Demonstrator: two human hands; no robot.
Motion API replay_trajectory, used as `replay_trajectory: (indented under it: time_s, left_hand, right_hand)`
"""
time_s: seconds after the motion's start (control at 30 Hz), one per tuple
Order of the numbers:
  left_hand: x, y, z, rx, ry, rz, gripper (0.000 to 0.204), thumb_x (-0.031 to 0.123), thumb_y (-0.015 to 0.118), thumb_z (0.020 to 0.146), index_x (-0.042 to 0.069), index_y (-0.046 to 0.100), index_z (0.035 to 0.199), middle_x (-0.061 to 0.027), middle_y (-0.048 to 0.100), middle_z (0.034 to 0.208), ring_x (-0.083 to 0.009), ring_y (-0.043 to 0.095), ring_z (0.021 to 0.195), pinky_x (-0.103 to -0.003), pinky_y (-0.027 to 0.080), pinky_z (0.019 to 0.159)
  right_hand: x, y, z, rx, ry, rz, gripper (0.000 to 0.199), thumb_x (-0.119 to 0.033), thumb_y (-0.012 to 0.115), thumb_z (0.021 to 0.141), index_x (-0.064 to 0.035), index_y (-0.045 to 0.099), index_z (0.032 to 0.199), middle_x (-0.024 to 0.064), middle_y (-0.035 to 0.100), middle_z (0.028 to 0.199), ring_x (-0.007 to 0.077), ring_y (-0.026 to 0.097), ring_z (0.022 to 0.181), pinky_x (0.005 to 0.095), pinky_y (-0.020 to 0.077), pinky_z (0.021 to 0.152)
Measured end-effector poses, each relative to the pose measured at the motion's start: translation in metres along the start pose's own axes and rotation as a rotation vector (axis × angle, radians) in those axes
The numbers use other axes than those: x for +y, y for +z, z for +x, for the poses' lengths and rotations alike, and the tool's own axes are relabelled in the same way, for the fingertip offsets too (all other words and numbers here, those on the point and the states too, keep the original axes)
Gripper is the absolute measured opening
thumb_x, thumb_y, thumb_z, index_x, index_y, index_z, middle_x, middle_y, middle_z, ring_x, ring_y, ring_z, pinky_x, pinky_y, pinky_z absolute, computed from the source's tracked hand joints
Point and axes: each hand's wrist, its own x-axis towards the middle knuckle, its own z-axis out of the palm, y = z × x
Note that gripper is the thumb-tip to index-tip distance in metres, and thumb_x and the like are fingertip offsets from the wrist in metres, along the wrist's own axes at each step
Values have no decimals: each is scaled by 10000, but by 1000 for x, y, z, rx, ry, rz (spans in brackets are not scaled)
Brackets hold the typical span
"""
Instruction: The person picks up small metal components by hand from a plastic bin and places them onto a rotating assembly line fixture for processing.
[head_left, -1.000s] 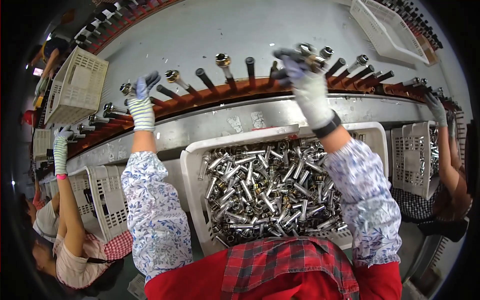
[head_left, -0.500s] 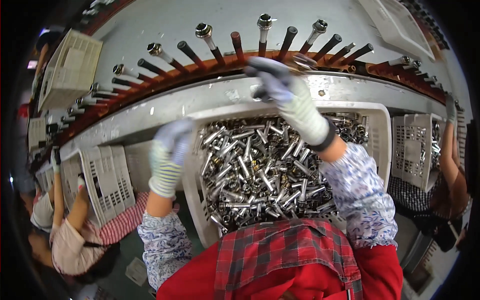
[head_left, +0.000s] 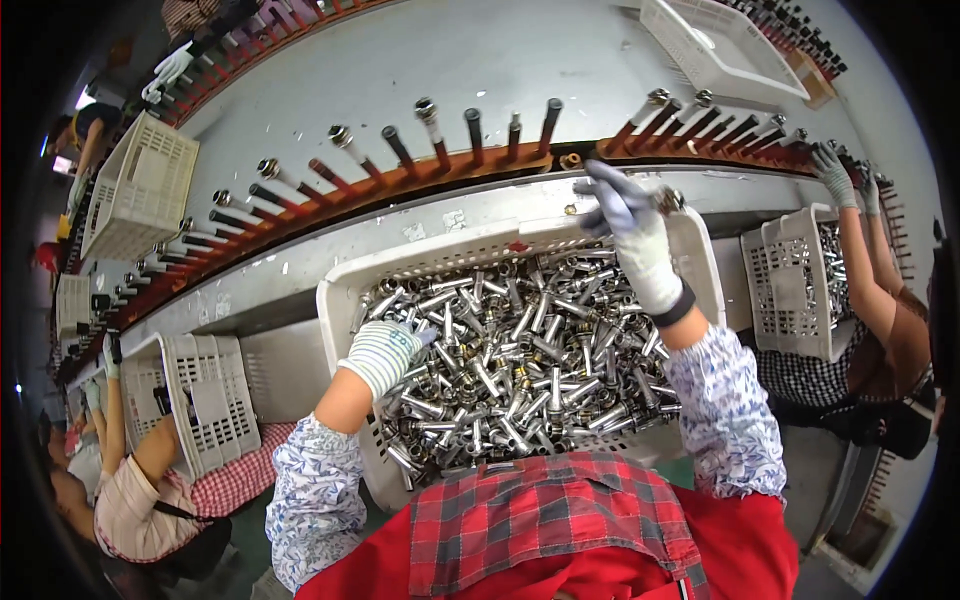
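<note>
My left hand [head_left: 385,352], in a striped glove with grey fingertips, rests on the left side of a heap of chrome tube fittings [head_left: 520,340]. Its fingers point down among the parts and are mostly hidden, so I cannot tell whether they grip one. The heap lies in a white plastic crate [head_left: 338,310] in front of me. Over the crate's far rim is my right hand [head_left: 635,235], its thumb and forefingers stretched out to the left. A blurred chrome fitting [head_left: 668,200] sticks out at its right side, seemingly held by the outer fingers.
Beyond the crate runs a grey ledge [head_left: 480,205] and a curved rail of upright posts [head_left: 475,135], some bearing chrome fittings. A white crate [head_left: 800,290] and a co-worker's gloved hand [head_left: 832,175] are at the right. More crates [head_left: 215,400] and people are at the left.
My left hand has come down from beside the crate's left rim onto the heap. My right hand has drawn back from the posts, the chrome fitting moving along with it. The view has shifted.
</note>
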Motion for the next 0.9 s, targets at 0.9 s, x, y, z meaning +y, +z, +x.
replay_trajectory:
  time_s: [0.9]
  left_hand:
    - [99, -121, -146, 840, 978, -1883, 143, 132, 645, 811, 79, 644, 943, -91, 631, 907, -184, 577, 724, -300, 464, 629]
  right_hand:
    - [-26, 213, 94, -545, -111, -435, 512, -368, 525, 870, -9, 495, 1234, 252, 597, 1103, 377, 575, 1044, 426, 435, 915]
